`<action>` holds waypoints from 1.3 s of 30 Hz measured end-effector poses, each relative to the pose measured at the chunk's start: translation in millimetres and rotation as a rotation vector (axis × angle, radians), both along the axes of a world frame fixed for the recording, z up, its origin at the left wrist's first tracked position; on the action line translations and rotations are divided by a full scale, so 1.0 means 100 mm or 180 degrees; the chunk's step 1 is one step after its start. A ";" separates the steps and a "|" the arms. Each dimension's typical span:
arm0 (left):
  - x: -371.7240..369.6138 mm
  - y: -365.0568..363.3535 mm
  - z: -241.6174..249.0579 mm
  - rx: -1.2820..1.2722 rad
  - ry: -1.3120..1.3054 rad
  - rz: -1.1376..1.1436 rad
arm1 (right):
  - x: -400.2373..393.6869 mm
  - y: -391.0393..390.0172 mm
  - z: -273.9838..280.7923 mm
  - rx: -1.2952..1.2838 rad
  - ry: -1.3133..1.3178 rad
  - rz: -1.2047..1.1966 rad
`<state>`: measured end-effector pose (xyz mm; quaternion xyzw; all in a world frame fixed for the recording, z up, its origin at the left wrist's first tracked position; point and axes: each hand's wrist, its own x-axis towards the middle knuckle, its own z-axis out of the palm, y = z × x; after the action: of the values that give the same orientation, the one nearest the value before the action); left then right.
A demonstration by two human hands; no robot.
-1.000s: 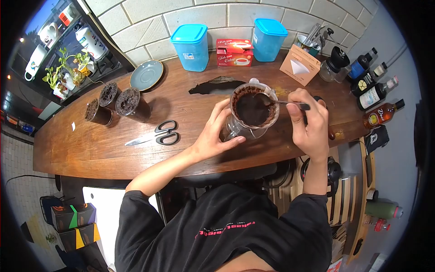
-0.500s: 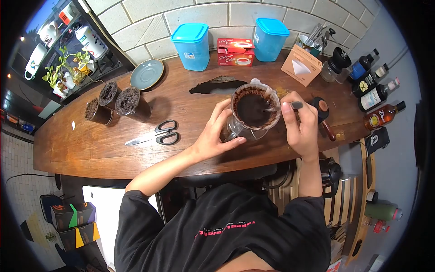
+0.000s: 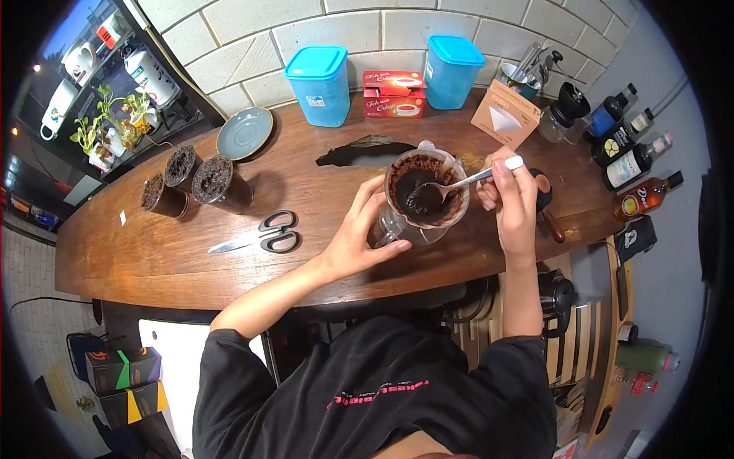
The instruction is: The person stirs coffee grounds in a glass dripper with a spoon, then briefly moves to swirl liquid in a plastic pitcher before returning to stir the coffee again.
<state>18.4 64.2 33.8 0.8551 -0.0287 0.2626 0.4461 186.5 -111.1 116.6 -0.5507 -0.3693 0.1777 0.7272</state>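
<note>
A coffee dripper point(image 3: 461, 205) lined with a paper filter sits on a glass coffee server point(image 3: 430, 232). Dark wet coffee point(image 3: 413, 191) fills its lower part, and grounds cling to the filter wall. My left hand point(image 3: 355, 239) curls round the left side of the server, thumb across the front. Between the fingers of my right hand point(image 3: 514, 203) is a metal spoon point(image 3: 470, 180), slanting down leftward with its bowl at the coffee surface. Left of my left hand lie black-handled scissors point(image 3: 267, 233). A tamper-like tool with a wooden handle point(image 3: 552, 226) rests behind my right wrist.
Several glasses of dark grounds point(image 3: 220, 183) stand at the left near a grey saucer point(image 3: 245, 133). Blue-lidded containers point(image 3: 317, 88), a red tea box point(image 3: 394, 105) and a filter box point(image 3: 505, 115) line the back. A hand grinder point(image 3: 562, 115) and bottles point(image 3: 648, 200) stand at right.
My right hand has tilted the spoon, so its bowl now shows at the coffee surface and its handle end points up to the right. My left hand keeps its hold.
</note>
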 end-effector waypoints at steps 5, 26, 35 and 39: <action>0.00 0.01 0.00 0.0059 0.0014 -0.0006 | 0.00 -0.06 0.10 0.0023 -0.0670 -0.0093; 0.00 0.01 -0.03 -0.0010 0.0055 -0.0015 | -0.13 -0.13 0.22 -0.0341 -0.2758 -0.0781; 0.00 0.02 -0.04 0.0020 0.0027 0.0013 | -0.05 -0.14 0.10 -0.1079 -0.1923 -0.0634; 0.01 0.02 -0.03 0.0068 0.0019 -0.0019 | -0.14 -0.44 0.30 -0.0810 -0.1792 -0.1441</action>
<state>19.2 66.4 31.0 0.8605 -0.0327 0.2584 0.4378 172.5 -155.1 147.0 -0.7314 -0.3986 -0.1011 0.5441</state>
